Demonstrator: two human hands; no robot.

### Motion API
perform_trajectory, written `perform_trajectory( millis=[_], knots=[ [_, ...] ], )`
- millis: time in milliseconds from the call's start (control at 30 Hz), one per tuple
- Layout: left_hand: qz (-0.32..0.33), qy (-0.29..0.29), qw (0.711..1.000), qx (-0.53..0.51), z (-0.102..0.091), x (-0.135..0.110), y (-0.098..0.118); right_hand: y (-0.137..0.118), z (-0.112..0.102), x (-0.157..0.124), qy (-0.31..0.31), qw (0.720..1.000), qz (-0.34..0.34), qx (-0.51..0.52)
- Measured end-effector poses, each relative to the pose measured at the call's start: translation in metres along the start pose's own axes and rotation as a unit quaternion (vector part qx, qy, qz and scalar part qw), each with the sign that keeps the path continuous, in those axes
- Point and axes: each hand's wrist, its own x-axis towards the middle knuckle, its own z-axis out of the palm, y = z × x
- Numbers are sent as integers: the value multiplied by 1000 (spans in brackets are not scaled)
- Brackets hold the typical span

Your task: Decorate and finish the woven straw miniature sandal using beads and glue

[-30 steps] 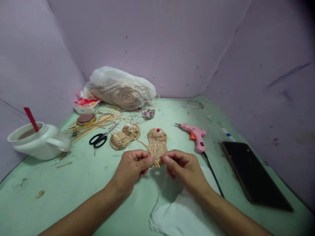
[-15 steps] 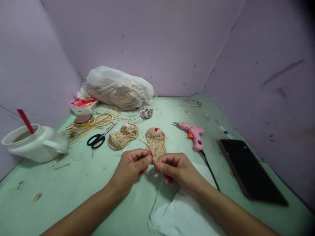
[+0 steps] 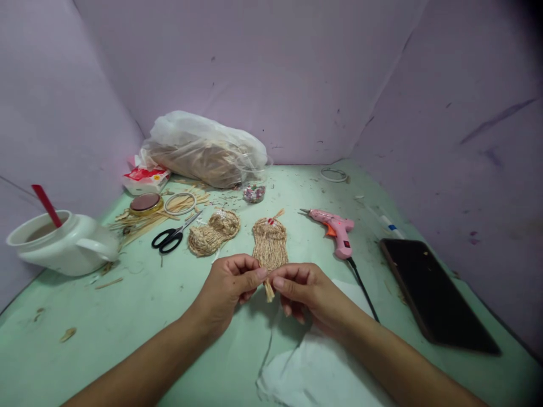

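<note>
My left hand (image 3: 231, 282) and my right hand (image 3: 303, 285) meet at the near end of a small slipper-shaped piece of tan twisted cord (image 3: 270, 243) with a red bead on its top. Both thumbs and forefingers are pinched together on a short straw cord, whose frayed end (image 3: 269, 291) hangs out below the fingertips. A thin straw tip pokes up beside the red bead. Whether the fingers also grip the slipper piece is hidden. A second, similar slipper-shaped piece (image 3: 204, 239) with white beads lies to the left, next to black-handled scissors (image 3: 168, 239).
On the right lie a pink glue gun (image 3: 335, 225), its cord, and a dark phone (image 3: 436, 294). A white pot (image 3: 91, 249) with a red stick stands left. Behind are a bead tub (image 3: 253, 194), loose straw, and a plastic bag (image 3: 207, 152). White cloth (image 3: 314, 373) lies in front.
The cord that stretched left toward the other slipper piece is no longer seen there. A straw tip now shows by the red bead, and the frayed end sticks out lower between my fingers.
</note>
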Motion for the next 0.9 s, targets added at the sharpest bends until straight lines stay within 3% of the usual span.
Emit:
perform_trajectory(
  millis=[233,400,600,767,900],
  knots=[
    [-4,-8,999,32,1,-2,-1,2,1,0,7,999,1,-32],
    [19,5,993,115,1,-5,1,-1,1,1,67,998,-13,0],
    [48,25,971,234,9,-12,8,0,0,2,95,995,-20,8],
    [72,35,946,313,11,-15,5,1,1,2,94,995,-19,7],
    [69,39,949,304,8,-14,8,2,1,1,90,996,-6,20]
  ],
)
